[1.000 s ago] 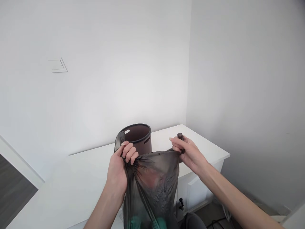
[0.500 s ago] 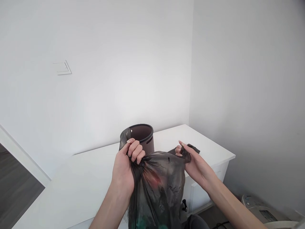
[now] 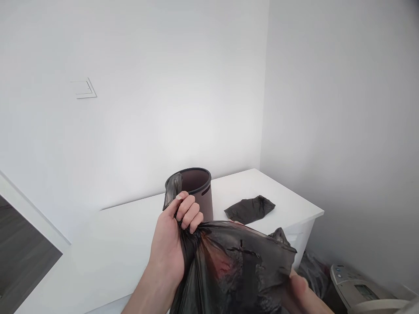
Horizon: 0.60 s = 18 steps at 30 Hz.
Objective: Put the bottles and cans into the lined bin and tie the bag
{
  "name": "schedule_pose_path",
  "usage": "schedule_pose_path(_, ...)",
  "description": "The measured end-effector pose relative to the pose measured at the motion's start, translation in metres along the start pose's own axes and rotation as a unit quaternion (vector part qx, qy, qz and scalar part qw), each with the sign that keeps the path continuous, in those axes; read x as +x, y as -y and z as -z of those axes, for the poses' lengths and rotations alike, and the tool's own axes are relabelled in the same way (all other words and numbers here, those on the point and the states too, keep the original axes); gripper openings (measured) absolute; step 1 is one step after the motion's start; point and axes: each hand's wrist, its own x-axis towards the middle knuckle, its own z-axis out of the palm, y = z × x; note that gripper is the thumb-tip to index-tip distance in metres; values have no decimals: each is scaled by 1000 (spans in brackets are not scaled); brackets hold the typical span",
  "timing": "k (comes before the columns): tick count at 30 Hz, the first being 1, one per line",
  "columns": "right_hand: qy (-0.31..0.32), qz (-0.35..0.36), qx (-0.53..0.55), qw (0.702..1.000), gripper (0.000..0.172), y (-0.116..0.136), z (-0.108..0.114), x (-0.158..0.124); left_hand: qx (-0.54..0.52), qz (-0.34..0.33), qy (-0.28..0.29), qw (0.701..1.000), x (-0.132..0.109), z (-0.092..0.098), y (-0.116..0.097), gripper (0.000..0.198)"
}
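Observation:
A dark, thin, see-through plastic garbage bag (image 3: 245, 270) fills the lower middle of the head view, with reddish contents showing through it. My left hand (image 3: 176, 235) is closed around its gathered neck, and a loose end sticks up above my fist. At the bag's right side is my right hand (image 3: 298, 285), with its fingers hidden behind the plastic. A brown trash can (image 3: 206, 205) with a dark rim and a slot handle stands upright just behind my left hand. To the right of the can, a folded dark bag (image 3: 250, 210) lies flat.
A white cabinet top (image 3: 108, 244) carries the can and the folded bag. White walls meet behind it, with a light switch (image 3: 85, 88) at left. A grey appliance (image 3: 356, 288) stands low at right, beside a dark plastic bundle (image 3: 312, 272).
My right hand has moved down and toward me along the bag's right side, pulling that side lower and wider. The folded bag on the cabinet is now uncovered. My left hand keeps its hold.

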Motion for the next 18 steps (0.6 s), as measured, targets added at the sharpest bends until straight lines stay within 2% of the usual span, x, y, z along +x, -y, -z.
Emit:
schedule_pose_path(3, 8, 39, -60, 997, 63, 12, -17, 15, 13, 5, -3, 1000, -1, 3, -1, 26)
schedule_pose_path(5, 6, 49, -43, 998, 47, 19, -25, 28, 20, 7, -6, 1000, -1, 6, -3, 26)
schedule_pose_path(9, 46, 72, 65, 994, 42, 29, -33, 52, 36, 24, -6, 999, -2, 13, -8, 26)
schedule_pose_path(13, 98, 89, 98, 986, 37, 42, -49, 76, 79, 27, 4, 997, 0, 20, -13, 24)
schedule_pose_path(18, 136, 29, 110, 984, 38, 51, -77, 115, 171, -2, 17, 985, 4, 33, -32, 23)
